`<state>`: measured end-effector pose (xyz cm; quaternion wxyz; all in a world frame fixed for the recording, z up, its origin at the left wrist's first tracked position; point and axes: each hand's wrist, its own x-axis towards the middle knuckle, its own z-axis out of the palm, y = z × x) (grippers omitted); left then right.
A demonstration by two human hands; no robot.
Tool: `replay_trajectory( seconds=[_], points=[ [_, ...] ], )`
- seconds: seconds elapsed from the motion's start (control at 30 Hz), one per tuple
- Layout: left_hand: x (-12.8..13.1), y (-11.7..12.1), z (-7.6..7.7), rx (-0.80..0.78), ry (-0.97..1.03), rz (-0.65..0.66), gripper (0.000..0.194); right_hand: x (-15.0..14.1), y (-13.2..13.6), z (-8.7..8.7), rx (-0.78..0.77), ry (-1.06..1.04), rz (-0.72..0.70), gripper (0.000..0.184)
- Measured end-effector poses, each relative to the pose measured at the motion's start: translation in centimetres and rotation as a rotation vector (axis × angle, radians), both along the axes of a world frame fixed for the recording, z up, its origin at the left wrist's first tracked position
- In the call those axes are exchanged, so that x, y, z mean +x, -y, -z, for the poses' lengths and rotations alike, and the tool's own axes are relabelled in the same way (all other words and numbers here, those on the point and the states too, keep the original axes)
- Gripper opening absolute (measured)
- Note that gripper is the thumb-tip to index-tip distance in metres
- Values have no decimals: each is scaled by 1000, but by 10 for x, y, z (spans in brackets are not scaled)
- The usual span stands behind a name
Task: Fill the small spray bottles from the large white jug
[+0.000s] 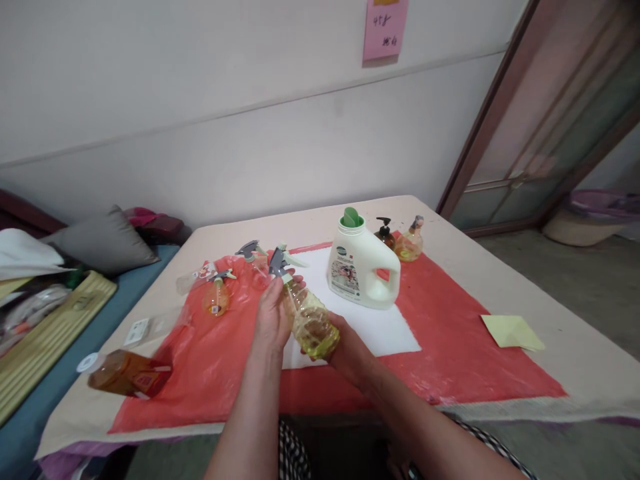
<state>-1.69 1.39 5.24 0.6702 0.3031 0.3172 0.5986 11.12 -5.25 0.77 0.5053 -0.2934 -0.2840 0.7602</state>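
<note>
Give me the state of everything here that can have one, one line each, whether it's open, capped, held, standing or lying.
Held spray bottle: tilted in both hands, yellowish liquid inside, sprayer on.
White jug: upright, outer cap off, green spout showing.
Dark pump bottle: upright, pump on, partly hidden.
Far-right spray bottle: upright, yellow liquid low inside.
Amber bottle: lying on its side, white cap on.
Yellow notes: lying flat.

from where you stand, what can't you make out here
All in the head view:
fingers of the right hand: mostly behind spray bottle
lower part of pump bottle: behind white jug
fine print on its label: too small
bin: cut off by right edge
</note>
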Motion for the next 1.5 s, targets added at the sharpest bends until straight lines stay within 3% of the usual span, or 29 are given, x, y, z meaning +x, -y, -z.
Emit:
replay_trajectory(
  seconds=[0.13, 0.27, 0.4, 0.63, 0.77, 0.9, 1.07, 1.17, 1.23, 1.33, 1.43, 1.5],
  points=[
    [5, -2, 3, 21, -39, -185, 41, 2, -4, 0, 235, 461, 235, 58],
    [5, -2, 1, 54, -111, -229, 37, 3, -4, 6, 312, 688, 287, 66],
    [1, -1, 1, 60, -103, -189, 37, 3, -3, 8, 300, 636, 262, 64],
    [-4, -3, 3, -46, -180, -219, 45, 7, -3, 0, 270, 412, 130, 43],
    [0, 3, 2, -9, -226, -248, 48, 13, -6, -3, 306, 439, 4, 58],
    [5, 13, 5, 24, -368, -118, 45, 18, -5, -10, 368, 642, 42, 78],
    [9, 17, 8, 163, -314, -17, 55, 40, -1, -26, 423, 630, 42, 64],
    [11, 13, 10, 177, -309, 19, 54, 74, 0, -36, 478, 501, 220, 71],
    [12, 9, 13, 137, -341, 26, 51, 104, 2, -41, 482, 480, 446, 77],
    [16, 2, 17, 74, -377, 9, 51, 156, 4, -41, 401, 636, 887, 68],
    [22, -1, 18, 29, -368, 0, 53, 207, -6, -24, 136, 931, 1132, 73],
    [26, 0, 15, 17, -353, -4, 51, 235, -21, -4, 5, 1033, 1195, 77]
  ],
)
